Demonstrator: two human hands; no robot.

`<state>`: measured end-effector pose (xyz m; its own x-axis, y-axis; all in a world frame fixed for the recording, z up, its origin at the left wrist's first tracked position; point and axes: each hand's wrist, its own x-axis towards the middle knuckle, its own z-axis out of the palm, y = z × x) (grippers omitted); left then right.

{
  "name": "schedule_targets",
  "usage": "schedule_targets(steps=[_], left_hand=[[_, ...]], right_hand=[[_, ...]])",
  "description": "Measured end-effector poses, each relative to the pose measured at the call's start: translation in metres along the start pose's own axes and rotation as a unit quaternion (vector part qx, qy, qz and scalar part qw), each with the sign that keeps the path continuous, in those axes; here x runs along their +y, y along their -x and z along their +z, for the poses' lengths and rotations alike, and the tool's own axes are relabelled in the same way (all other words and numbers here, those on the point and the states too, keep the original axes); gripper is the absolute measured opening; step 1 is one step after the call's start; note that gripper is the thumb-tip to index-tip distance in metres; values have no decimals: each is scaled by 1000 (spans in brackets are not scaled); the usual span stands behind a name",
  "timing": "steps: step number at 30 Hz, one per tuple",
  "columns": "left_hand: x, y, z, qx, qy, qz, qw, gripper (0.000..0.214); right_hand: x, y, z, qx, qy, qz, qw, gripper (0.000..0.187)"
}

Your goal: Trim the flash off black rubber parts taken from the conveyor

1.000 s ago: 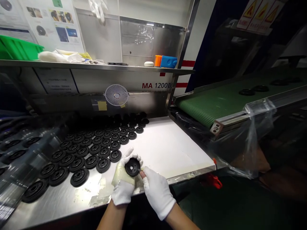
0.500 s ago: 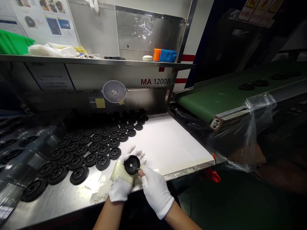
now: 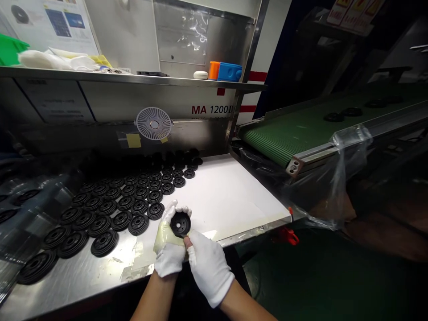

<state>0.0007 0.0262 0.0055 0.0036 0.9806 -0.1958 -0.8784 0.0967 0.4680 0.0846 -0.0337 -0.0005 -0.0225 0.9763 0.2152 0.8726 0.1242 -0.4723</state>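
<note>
Where the steel bench (image 3: 75,278) runs left, rows of ribbed black discs (image 3: 138,224) lie flat. Just right of them, the gloved left hand (image 3: 167,238) curls its fingers around a single dished disc (image 3: 185,219), held over the near edge. The gloved right hand (image 3: 209,265) meets that disc's near rim; I cannot tell what its fingers pinch. Far right, a green conveyor belt (image 3: 284,138) carries more black discs (image 3: 334,117).
</note>
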Motion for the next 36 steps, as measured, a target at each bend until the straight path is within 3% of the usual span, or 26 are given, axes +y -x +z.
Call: schedule_targets(steps=[6,11,15,21,25,31,36], left_hand=[[4,3,5,-6,-30,-98,995,30],[-3,-7,2,-9,-13,-77,997,20],[-3,-8,1,-6,-13,-72,997,24],[3,-1,2,-17,-34,-137,990,32],[-3,-7,0,-18,-9,-102,995,28],[-9,-4,-3,-13,-7,-15,1000,30],[0,5,0,-18,-40,-129,991,35]], right_hand=[[14,-3,-3,22,26,21,999,22],[13,0,-1,21,36,32,999,22],[3,5,-1,14,24,22,999,24],[15,3,-4,31,29,24,999,23],[19,4,-1,34,29,37,998,22],[7,8,0,24,20,29,999,22],[11,5,-6,20,18,29,999,20]])
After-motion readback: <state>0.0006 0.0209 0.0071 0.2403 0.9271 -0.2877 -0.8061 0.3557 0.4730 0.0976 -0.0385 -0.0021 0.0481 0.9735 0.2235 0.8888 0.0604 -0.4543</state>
